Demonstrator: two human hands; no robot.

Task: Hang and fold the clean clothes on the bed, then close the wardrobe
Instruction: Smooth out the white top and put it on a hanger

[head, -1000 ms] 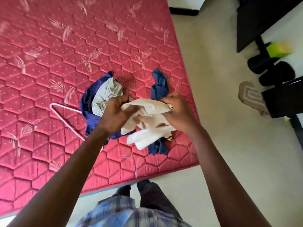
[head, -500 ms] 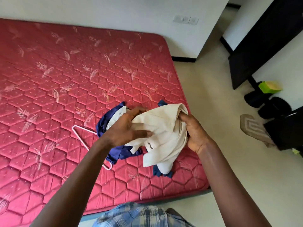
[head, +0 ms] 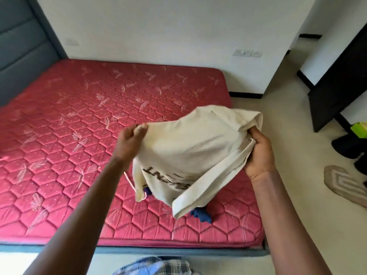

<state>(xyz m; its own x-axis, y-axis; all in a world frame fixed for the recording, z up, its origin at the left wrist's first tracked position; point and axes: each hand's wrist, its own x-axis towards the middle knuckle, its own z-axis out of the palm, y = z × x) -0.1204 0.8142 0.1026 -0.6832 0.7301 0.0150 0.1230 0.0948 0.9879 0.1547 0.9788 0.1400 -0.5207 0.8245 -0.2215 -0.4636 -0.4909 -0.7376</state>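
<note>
Obs., head view, near to far; positions given against the mattress (head: 79,135).

- Nearest: plaid shirt (head: 151,266) of the person at the bottom edge, at the foot side of the mattress. Both forearms reach forward over its near right corner.
- Left hand (head: 130,143): fingers (head: 142,129) bunched together, pinching the upper left edge of the cream T-shirt (head: 194,151).
- Right hand (head: 258,153): fingers curled round a gathered fold of the same T-shirt at its right side, palm facing the camera.
- The T-shirt is held up off the mattress, spread between the two hands and above the near right corner. Dark printed lettering on its lower part reads upside down; one sleeve hangs down toward the mattress.
- Under the T-shirt, lying on the mattress: blue clothing (head: 201,214), mostly hidden. A thin curve of a white hanger (head: 130,181) shows just below the T-shirt's left hem.
- Mattress: red, quilted in hexagons with a feather pattern, on a grey bed frame (head: 178,251).
- Right of the mattress, on the floor: a patterned rug (head: 343,185), a green box (head: 360,130), a dark cabinet panel (head: 341,84).
- Beyond the mattress: grey padded headboard (head: 21,52) at its left, white wall with a socket plate (head: 247,53).
</note>
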